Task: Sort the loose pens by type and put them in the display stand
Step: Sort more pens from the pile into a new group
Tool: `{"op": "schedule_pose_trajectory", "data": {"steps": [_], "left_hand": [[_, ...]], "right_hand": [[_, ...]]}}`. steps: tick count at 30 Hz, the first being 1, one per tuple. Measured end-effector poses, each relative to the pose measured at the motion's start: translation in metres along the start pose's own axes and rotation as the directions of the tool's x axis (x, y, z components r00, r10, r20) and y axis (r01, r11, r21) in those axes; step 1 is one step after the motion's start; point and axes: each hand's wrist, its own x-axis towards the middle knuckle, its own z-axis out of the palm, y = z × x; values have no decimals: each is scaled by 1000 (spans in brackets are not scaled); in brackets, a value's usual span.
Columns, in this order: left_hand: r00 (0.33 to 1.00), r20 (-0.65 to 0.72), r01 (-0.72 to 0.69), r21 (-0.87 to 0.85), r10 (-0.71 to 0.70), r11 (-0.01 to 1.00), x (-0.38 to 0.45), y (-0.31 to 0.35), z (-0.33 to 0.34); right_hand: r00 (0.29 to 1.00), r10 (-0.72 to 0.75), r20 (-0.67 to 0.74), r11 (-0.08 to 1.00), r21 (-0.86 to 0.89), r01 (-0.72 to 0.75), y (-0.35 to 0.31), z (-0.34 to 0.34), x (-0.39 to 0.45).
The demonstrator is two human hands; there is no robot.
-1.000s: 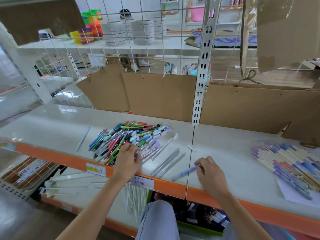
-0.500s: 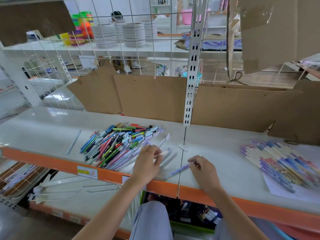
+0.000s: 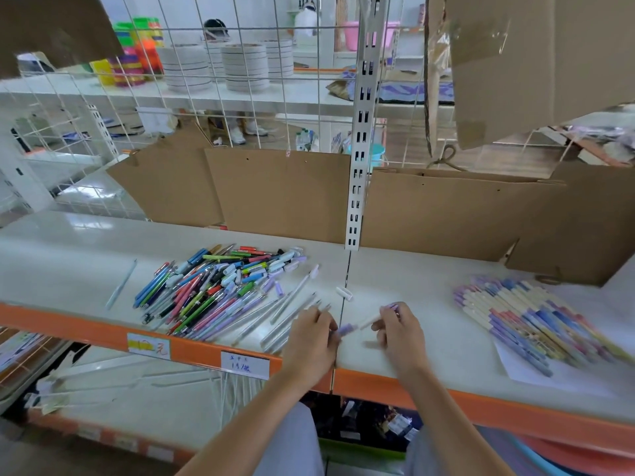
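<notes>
A pile of loose coloured pens [image 3: 220,286] lies on the white shelf [image 3: 412,338], with several slim pale pens [image 3: 295,304] spread along its right side. A fanned row of sorted pastel pens [image 3: 532,324] rests on white paper at the right. My right hand [image 3: 398,334] holds a pale pen with a purple end [image 3: 391,306] just above the shelf. My left hand [image 3: 312,338] is close beside it and pinches a small purple piece [image 3: 345,328]. Motion blur hides whether the piece is a cap.
A loose white cap [image 3: 344,293] lies by the shelf seam. A single pale pen [image 3: 122,285] lies apart at the left. Cardboard sheets [image 3: 281,194] line the back behind a slotted metal upright [image 3: 357,187]. The shelf's orange front edge [image 3: 206,352] carries price labels.
My left hand left the pile and moved right to meet my right hand. My right hand lifted the purple pen off the shelf and turned it.
</notes>
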Motion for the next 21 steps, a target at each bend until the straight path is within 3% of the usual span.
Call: {"op": "schedule_pose_trajectory", "data": {"steps": [4, 8, 21], "left_hand": [[999, -25, -22, -20, 21, 1000, -3, 5, -7], [1000, 12, 9, -153, -7, 988, -6, 1, -21], [999, -4, -40, -114, 40, 993, -12, 9, -37]], "right_hand": [[999, 42, 24, 988, 149, -45, -6, -7, -3], [1000, 5, 13, 988, 154, -7, -16, -17, -6], [986, -154, -60, 980, 115, 160, -31, -17, -11]]}}
